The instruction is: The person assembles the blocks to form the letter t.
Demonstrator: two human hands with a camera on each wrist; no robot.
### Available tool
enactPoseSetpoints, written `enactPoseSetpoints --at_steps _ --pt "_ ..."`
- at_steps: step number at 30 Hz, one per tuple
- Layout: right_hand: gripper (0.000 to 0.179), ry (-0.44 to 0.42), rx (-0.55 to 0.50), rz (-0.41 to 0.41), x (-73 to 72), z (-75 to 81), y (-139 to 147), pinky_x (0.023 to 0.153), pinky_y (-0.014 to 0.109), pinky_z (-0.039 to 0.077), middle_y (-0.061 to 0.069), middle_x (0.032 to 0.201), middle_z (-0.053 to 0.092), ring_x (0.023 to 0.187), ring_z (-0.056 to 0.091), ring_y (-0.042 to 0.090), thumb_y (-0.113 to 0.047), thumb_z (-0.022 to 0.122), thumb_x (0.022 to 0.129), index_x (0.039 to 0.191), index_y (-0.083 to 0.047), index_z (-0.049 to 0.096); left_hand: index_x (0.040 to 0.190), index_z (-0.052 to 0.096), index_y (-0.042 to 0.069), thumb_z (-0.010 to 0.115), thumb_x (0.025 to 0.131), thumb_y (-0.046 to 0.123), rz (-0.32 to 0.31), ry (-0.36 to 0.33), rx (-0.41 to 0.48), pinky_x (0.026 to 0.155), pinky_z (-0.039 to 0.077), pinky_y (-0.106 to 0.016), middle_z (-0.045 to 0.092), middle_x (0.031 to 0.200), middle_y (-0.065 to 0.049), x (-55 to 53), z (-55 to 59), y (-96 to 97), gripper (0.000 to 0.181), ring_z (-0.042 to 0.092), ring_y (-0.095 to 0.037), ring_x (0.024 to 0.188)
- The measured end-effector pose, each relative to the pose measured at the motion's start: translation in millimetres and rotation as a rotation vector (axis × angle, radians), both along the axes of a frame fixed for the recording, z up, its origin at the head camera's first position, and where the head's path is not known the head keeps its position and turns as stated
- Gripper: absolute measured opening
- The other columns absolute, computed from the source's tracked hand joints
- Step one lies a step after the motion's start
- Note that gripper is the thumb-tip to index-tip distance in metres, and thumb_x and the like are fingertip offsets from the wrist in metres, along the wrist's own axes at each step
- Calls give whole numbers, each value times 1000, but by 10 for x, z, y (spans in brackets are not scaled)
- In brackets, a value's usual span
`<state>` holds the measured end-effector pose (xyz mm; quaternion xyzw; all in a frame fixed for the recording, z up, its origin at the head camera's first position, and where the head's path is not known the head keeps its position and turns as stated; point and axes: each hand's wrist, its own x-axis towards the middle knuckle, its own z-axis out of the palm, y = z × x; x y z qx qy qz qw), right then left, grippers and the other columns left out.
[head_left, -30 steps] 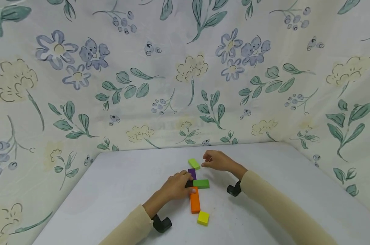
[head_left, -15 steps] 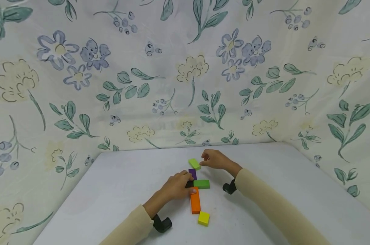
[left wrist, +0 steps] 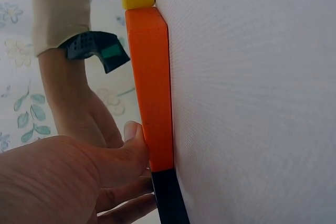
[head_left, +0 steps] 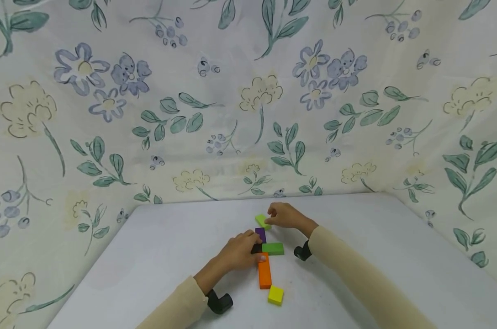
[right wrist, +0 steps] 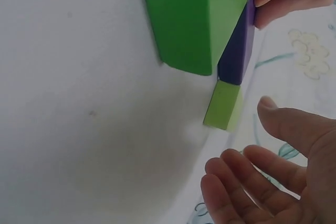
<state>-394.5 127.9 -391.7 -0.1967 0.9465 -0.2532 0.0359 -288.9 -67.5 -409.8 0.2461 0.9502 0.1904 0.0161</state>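
Several coloured blocks lie in a line on the white table. My left hand (head_left: 239,251) rests over the black block (head_left: 256,249), its thumb on the orange block (head_left: 265,274) and its fingertips on the purple block (head_left: 260,235). A green block (head_left: 273,249) lies crosswise to the right of the black one. At the far end, a light green block (right wrist: 221,106) sits at the end of the purple block. Close to its right side hovers my right hand (head_left: 287,215), fingers loosely bent and thumb apart, holding nothing. The palm hides part of the black block.
A yellow block (head_left: 275,295) touches or nearly touches the orange block's near end. Behind the white table (head_left: 170,237) hangs a floral cloth (head_left: 232,91). Each wrist carries a black camera mount (head_left: 219,302).
My right hand has moved slightly left, closer to the light green block. My left hand stays on the blocks. The head view has shifted a little.
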Motion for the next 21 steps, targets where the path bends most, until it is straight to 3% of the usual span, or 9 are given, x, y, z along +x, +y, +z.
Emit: enactPoseSetpoints --at_steps 21 --pt "42 -65 55 -53 -70 -50 -133 82 33 57 10 106 69 87 61 18 -35 76 89 112 -2 67 121 65 9 75 88 40 8 -3 -4 94 50 -47 62 125 -8 9 8 -2 46 59 -25 110"
